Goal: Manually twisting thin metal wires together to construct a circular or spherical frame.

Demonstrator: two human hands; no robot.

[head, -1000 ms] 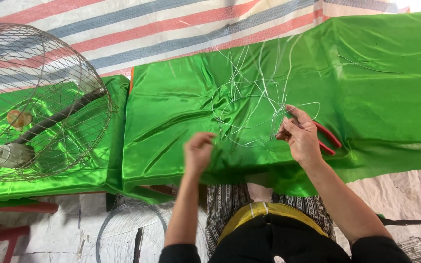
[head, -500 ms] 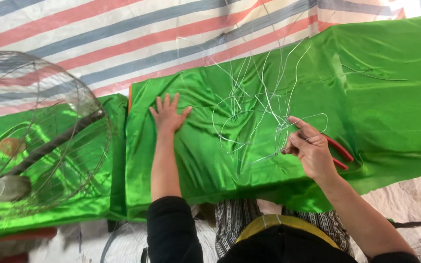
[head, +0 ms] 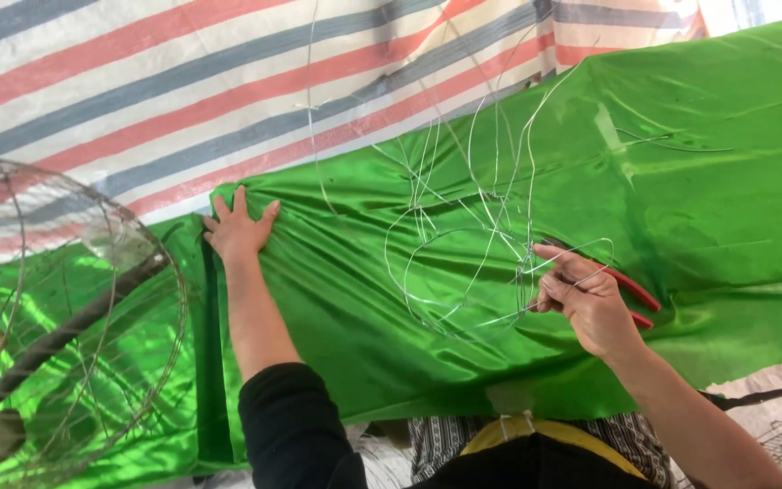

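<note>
Lying across the green cloth [head: 463, 344], near its front edge, a tangle of thin wire [head: 463, 244] rises in loops. The right hand [head: 590, 303] is clenched on red-handled pliers [head: 631, 290] and pinches the wire, probably to keep the loops steady. The left hand [head: 237, 231] is released and presses flat on the cloth's left corner, fingers spread, so the slippery cloth stays stretched. A fan [head: 47, 326] stands just beside that corner.
</note>
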